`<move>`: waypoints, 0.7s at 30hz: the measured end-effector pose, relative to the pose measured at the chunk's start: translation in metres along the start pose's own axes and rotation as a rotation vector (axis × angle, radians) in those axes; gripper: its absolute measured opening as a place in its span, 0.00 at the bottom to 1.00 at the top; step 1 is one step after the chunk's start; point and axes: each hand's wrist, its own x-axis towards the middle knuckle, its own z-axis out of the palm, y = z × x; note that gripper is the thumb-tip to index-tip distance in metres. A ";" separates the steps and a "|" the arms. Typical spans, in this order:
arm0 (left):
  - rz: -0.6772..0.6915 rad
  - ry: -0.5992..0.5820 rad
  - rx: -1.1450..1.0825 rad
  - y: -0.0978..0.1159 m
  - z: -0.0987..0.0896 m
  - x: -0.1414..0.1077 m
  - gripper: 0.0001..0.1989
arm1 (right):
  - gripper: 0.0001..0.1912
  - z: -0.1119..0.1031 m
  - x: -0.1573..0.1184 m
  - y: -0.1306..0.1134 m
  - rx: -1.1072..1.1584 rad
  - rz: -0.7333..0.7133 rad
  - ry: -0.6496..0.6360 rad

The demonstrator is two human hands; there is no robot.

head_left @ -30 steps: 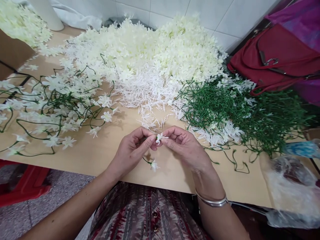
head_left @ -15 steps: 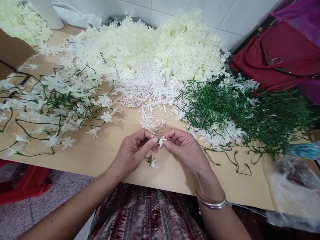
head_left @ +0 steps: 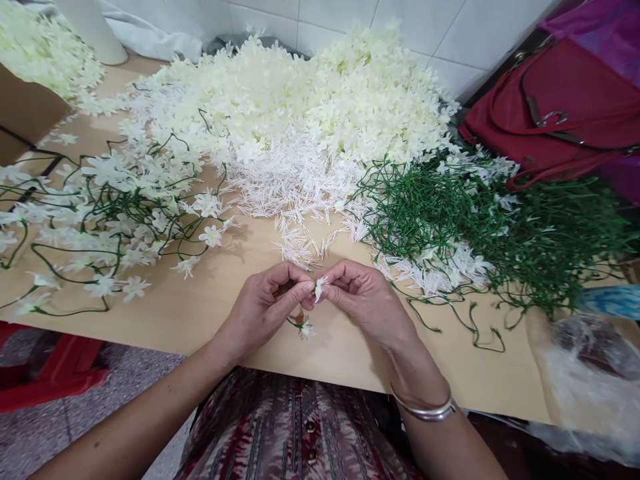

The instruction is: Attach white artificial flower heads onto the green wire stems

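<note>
Over the front of the table, my left hand (head_left: 267,307) is closed in a pinch on a thin green stem, mostly hidden by the fingers. Thumb and forefinger of my right hand (head_left: 373,300) press on a small white artificial flower (head_left: 319,288), whose petals show between my two hands. The fingertips of both hands almost touch. Below my left hand hangs a second white flower (head_left: 307,329) on a short visible bit of green stem (head_left: 294,323). Just beyond my hands lie loose thin white sticks (head_left: 297,243).
A large heap of cream blossoms (head_left: 300,93) fills the back, by the tiled wall. Stemmed white flowers (head_left: 120,213) lie left; green stems (head_left: 440,200) are piled right. A red bag (head_left: 555,113) stands back right, a clear plastic bag (head_left: 595,387) front right, a red stool (head_left: 55,373) lower left.
The thin white stick that stuck out of the flower towards my right fingers no longer shows. My right fingertips have come slightly closer to the flower; my left hand has hardly moved.
</note>
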 end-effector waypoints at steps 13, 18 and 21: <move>0.002 0.067 0.018 -0.001 0.007 0.000 0.11 | 0.11 0.003 0.002 -0.001 0.009 -0.009 0.024; 0.393 0.652 0.167 0.020 -0.025 0.011 0.06 | 0.13 0.002 -0.001 -0.006 0.113 -0.002 0.125; 0.590 1.042 0.490 0.027 -0.055 0.016 0.27 | 0.14 0.001 -0.002 -0.007 0.147 -0.008 0.155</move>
